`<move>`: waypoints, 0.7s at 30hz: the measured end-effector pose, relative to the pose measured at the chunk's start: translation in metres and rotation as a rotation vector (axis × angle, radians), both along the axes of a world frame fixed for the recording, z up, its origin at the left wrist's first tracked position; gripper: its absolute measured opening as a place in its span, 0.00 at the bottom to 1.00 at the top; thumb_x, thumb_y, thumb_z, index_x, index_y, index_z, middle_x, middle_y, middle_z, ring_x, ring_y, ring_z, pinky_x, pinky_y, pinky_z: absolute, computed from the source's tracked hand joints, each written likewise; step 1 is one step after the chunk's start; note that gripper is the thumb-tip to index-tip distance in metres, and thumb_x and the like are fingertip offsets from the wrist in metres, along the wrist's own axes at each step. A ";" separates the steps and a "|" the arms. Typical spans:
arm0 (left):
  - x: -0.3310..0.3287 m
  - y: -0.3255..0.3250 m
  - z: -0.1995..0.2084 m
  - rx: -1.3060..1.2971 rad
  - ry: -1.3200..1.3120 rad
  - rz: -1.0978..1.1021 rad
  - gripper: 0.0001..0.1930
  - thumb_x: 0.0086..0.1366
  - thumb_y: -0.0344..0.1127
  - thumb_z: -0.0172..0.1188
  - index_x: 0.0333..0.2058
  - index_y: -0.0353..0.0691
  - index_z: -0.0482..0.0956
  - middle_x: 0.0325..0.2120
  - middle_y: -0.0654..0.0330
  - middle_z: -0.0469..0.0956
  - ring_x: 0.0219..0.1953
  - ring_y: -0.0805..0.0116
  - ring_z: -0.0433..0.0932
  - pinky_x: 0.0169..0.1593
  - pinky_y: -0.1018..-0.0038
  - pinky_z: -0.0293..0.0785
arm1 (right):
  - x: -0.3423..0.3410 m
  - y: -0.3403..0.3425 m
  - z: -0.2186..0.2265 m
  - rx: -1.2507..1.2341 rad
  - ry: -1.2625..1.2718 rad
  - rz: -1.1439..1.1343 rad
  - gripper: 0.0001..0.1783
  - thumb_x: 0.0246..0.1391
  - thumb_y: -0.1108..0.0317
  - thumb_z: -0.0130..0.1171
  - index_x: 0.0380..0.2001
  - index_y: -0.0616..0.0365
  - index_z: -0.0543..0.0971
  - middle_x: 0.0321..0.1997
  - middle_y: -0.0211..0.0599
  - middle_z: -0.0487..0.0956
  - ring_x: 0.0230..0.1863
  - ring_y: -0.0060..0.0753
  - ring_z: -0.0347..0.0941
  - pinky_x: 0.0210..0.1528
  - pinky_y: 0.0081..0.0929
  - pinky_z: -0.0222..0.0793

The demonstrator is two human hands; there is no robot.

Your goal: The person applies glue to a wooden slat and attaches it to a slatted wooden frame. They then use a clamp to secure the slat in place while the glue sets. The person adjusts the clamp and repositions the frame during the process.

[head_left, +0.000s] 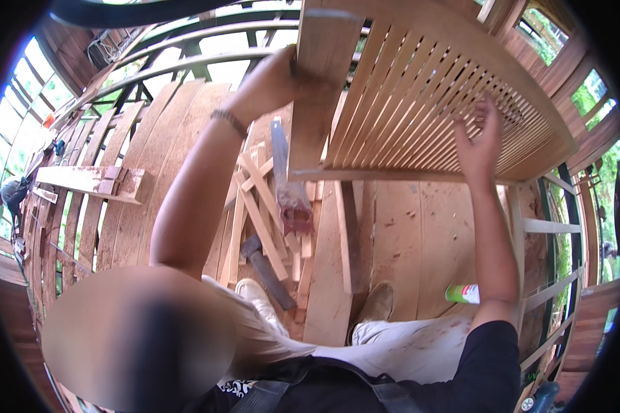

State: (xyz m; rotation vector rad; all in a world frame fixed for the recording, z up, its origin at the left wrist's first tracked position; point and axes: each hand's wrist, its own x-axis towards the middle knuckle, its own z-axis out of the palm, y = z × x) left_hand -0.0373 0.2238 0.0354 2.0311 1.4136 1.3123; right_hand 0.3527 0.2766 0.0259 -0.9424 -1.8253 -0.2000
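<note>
A slatted wooden panel (406, 103), with many thin parallel slats inside a frame, is raised above the floor, tilted. My left hand (272, 82) is closed round the edge of its wide end rail (317, 103); some of its fingers are hidden behind the wood. Against the slats, toward the panel's right part, is my right hand (481, 141), its thumb and fingers apart and slightly bent. I cannot tell how firmly it touches them. Below the panel lies a handsaw (289, 182) with a reddish handle.
Loose wooden strips (255, 206) and a dark hammer-like tool (267, 272) lie by my feet on the plank floor (399, 234). A green-and-white can (463, 294) lies at right. Left stands a squared beam (93, 182); a rail frame (551, 226) borders the right. A blurred patch covers the lower left.
</note>
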 end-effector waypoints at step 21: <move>0.030 -0.092 0.016 -0.036 0.170 -0.048 0.29 0.52 0.41 0.74 0.49 0.31 0.76 0.42 0.43 0.83 0.46 0.50 0.83 0.51 0.63 0.78 | 0.103 -0.013 0.143 -0.253 -0.442 0.156 0.30 0.49 0.72 0.71 0.55 0.62 0.72 0.52 0.43 0.78 0.55 0.39 0.74 0.59 0.33 0.67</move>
